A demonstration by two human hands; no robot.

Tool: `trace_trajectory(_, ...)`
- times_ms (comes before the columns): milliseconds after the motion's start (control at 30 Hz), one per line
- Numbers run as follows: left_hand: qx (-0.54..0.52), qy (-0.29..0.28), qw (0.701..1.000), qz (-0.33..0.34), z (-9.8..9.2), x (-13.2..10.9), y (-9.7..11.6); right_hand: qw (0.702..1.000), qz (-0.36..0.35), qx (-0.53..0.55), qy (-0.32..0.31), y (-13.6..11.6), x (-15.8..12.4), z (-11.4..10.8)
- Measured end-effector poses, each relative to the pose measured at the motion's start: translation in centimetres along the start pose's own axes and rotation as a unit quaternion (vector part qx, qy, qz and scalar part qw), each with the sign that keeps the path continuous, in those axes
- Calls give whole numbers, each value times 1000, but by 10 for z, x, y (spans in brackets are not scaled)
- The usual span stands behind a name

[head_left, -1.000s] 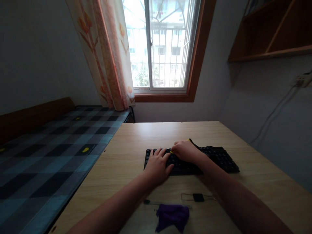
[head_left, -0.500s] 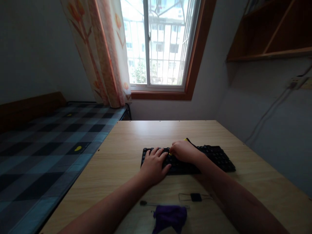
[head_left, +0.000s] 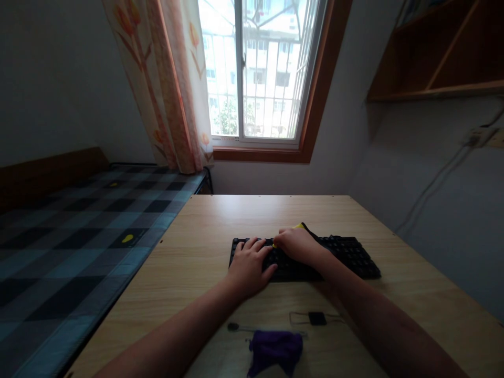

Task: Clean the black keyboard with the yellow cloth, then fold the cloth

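A black keyboard (head_left: 350, 254) lies across the table in front of me. My left hand (head_left: 251, 265) rests on its left part, fingers spread over the keys and thumb at the front edge. My right hand (head_left: 296, 244) is closed, knuckles up, over the middle of the keys. Its fingers pinch what looks like a yellow cloth with black edging (head_left: 301, 226). A bit of yellow shows at the fingertips and a corner sticks up behind the hand; the rest is hidden under the palm.
Near me on the wooden table (head_left: 189, 294) lie a crumpled purple cloth (head_left: 275, 349), a thin rod with a dark round end (head_left: 233, 326) and a small black square piece with thin wire-like parts (head_left: 317, 318). A checked bed (head_left: 90, 236) stands left.
The right fingertips have shifted very slightly up over the keys, still pinching the yellow cloth. My left hand stays in place on the keyboard. The whole view has moved a little.
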State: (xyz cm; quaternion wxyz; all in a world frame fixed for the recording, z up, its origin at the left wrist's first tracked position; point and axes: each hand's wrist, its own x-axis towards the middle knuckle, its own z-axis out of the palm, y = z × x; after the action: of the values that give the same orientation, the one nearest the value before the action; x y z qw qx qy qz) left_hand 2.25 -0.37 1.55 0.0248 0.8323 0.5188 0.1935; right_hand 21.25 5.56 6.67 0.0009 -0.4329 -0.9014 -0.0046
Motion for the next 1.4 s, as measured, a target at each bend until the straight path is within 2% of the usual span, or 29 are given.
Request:
trace_trajectory(133, 2, -1, 1000, -2, -2, 0, 1, 999, -27, 18, -13, 12, -5, -12)
trace_trajectory(300, 6, 7, 1000, 2, -1, 0, -1, 994, 79, -9, 81, 35, -27, -27)
trace_trajectory(400, 6, 9, 1000, 4, 1, 0, -2, 992, 102, -23, 76, 31, -34, -19)
trace_trajectory(533, 2, 7, 1000, 4, 0, -1, -2, 995, 84, -30, 38, 13, -25, 6)
trace_trajectory(633, -4, 8, 1000, 4, 0, 0, -1, 996, 73, -26, 32, 6, -19, 15)
trace_trajectory(800, -5, 6, 1000, -2, 1, 1, -1, 999, 35, -16, 5, 8, -22, 12)
trace_trajectory(1000, -4, -3, 1000, 5, -1, 1, -1, 996, 75, -21, 32, 8, -19, 15)
trace_trajectory(1167, -7, 4, 1000, -3, 1, 2, -1, 999, 46, -13, 5, 6, -22, 16)
trace_trajectory(1400, -1, 2, 1000, 8, 0, 2, -2, 990, 123, -6, 72, 11, -28, 21)
